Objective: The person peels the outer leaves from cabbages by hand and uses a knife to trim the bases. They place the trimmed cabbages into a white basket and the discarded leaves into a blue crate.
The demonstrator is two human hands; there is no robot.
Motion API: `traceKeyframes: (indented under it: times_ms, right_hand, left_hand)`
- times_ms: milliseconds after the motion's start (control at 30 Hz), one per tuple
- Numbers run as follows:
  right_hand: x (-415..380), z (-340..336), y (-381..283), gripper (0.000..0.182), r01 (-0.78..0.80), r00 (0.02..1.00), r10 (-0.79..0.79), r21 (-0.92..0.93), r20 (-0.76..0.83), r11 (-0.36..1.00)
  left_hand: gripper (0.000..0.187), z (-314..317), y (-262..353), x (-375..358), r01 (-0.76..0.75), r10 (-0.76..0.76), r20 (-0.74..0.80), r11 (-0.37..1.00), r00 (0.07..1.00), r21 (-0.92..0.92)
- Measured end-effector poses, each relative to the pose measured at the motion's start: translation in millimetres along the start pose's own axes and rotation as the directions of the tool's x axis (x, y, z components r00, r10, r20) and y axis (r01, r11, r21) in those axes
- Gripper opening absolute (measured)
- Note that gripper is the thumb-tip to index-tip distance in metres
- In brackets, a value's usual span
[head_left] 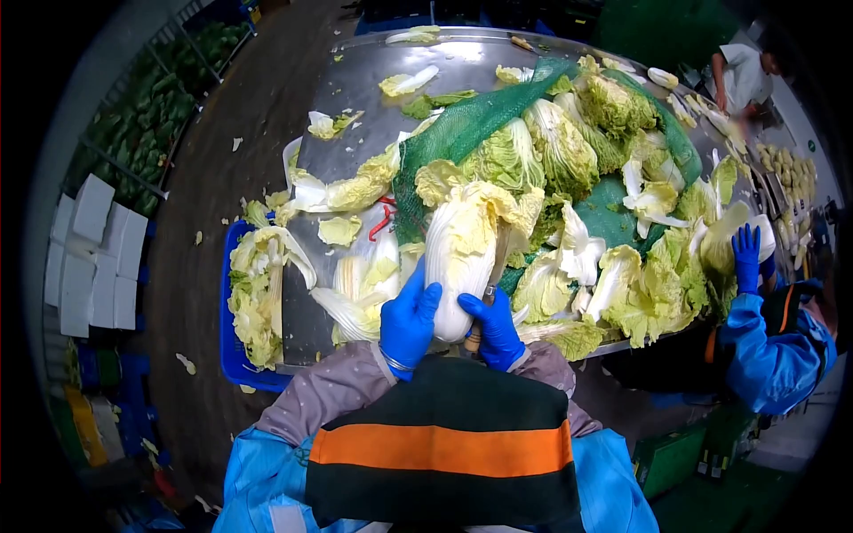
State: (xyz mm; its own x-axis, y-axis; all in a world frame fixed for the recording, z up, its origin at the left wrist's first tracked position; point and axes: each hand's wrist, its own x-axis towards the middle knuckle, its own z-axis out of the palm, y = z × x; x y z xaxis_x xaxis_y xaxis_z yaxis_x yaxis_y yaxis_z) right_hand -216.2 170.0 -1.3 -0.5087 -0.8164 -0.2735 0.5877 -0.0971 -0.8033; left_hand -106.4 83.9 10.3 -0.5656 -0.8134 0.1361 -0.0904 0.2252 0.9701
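A napa cabbage with a white base and pale yellow leaves stands almost upright in front of me, at the table's near edge. My left hand, in a blue glove, is closed around its lower left side. On the lower right side, my right hand, also gloved in blue, presses its thumb against the cabbage. That hand is closed on a knife; a bit of brown handle shows below, and most of the blade is hidden. Behind lie several more napa cabbages on a green mesh net.
Loose leaves lie across the metal table. A blue crate of leaves stands at its left end. Red straps lie near the net. A co-worker's blue-gloved hand is at the right; another person is farther back. White boxes are stacked left.
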Motion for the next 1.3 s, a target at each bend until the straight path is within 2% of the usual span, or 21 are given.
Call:
traceKeyframes:
  times_ms: [133,233,333,400,467,533,567,767,833,900,933,967,1033,1067,1100,1133,1167,1200,1233,1267,1300]
  right_hand:
    - [1,-7,5,0.05,-0.057,0.998,0.056,0.076,0.02,0.995]
    - [0,0,8,0.048,-0.031,0.999,0.035,0.164,-0.024,0.986]
    - [-2,-4,9,0.048,-0.027,0.996,0.023,-0.043,-0.082,0.999]
    - [-1,-2,17,0.052,0.063,0.989,-0.064,-0.006,-0.133,0.998]
    - [7,-13,26,0.056,0.206,0.973,-0.228,-0.289,-0.043,0.935]
    - [3,0,12,0.059,0.173,0.983,-0.178,-0.085,-0.046,0.981]
    - [4,0,12,0.059,0.167,0.984,-0.172,-0.089,-0.052,0.982]
    - [-2,8,7,0.049,0.069,0.992,-0.073,-0.046,-0.099,0.997]
    - [3,0,15,0.05,0.002,0.995,-0.01,-0.077,-0.102,0.997]
    - [6,-9,23,0.046,-0.076,0.995,0.082,0.115,-0.049,0.99]
    - [4,-7,21,0.045,-0.123,0.992,0.129,0.207,-0.015,0.971]
    - [-1,-4,14,0.046,-0.167,0.986,0.151,0.282,0.077,0.945]
    - [-5,-10,18,0.05,-0.225,0.973,0.199,0.309,0.115,0.924]
    - [-6,-16,23,0.051,-0.261,0.964,0.229,0.323,0.133,0.91]
    - [0,-32,33,0.056,-0.248,0.964,0.223,0.186,0.147,0.951]
    - [-6,-31,26,0.059,-0.182,0.977,0.155,0.185,0.149,0.966]
    - [-15,-29,11,0.061,-0.219,0.974,0.208,0.152,0.088,0.964]
    - [-26,-18,-20,0.057,-0.225,0.97,0.212,0.104,0.122,0.969]
    - [-16,-32,-16,0.053,-0.091,0.98,0.091,-0.007,0.175,0.996]
    - [-19,-26,-28,0.054,0.052,0.991,-0.038,-0.104,0.132,0.993]
    - [-17,-26,-31,0.06,0.106,0.992,-0.089,-0.226,0.086,0.968]
  left_hand:
    - [0.045,1,-4,-3,0.052,-0.052,0.0,0.998,0.999,-0.025]
    - [0.042,7,-15,-2,0.014,-0.018,-0.051,0.996,0.999,-0.087]
    - [0.044,3,-16,-2,0.107,-0.107,0.012,0.994,0.994,0.024]
    - [0.049,-1,-4,-1,0.011,-0.028,0.074,0.974,0.997,0.226]
    - [0.053,-4,18,2,0.008,-0.052,0.1,0.917,0.994,0.399]
    - [0.052,1,11,6,-0.081,0.067,0.051,0.924,0.996,0.373]
    - [0.051,4,6,7,-0.114,0.119,0.011,0.924,0.993,0.365]
    - [0.036,8,-7,8,-0.166,0.186,-0.126,0.974,0.974,0.157]
    - [0.032,3,-18,6,-0.06,0.073,-0.11,0.991,0.991,0.118]
    - [0.026,-2,-22,16,-0.042,0.048,-0.136,0.998,0.989,0.052]
    - [0.03,-5,-40,23,0.015,-0.031,-0.128,0.992,0.991,-0.125]
    - [0.034,-12,-54,29,0.259,-0.286,-0.014,0.884,0.958,-0.389]
    - [0.041,-28,-59,53,0.392,-0.404,0.152,0.621,0.902,-0.678]
    - [0.045,-37,-66,71,0.299,-0.318,0.13,0.573,0.939,-0.763]
    - [0.047,-61,-57,85,0.372,-0.193,0.318,0.443,0.928,-0.816]
    - [0.049,-45,-15,103,0.153,-0.282,0.023,0.45,0.959,-0.88]
    - [0.049,-73,-41,113,0.224,-0.111,0.199,0.293,0.974,-0.93]
    - [0.049,-102,-67,123,0.349,0.066,0.363,0.166,0.929,-0.922]
    - [0.047,-96,-27,120,0.496,0.24,0.493,0.05,0.836,-0.867]
    - [0.049,-79,0,115,0.235,-0.206,0.157,0.443,0.966,-0.866]
    - [0.05,-71,7,106,0.413,-0.246,0.342,0.357,0.907,-0.838]
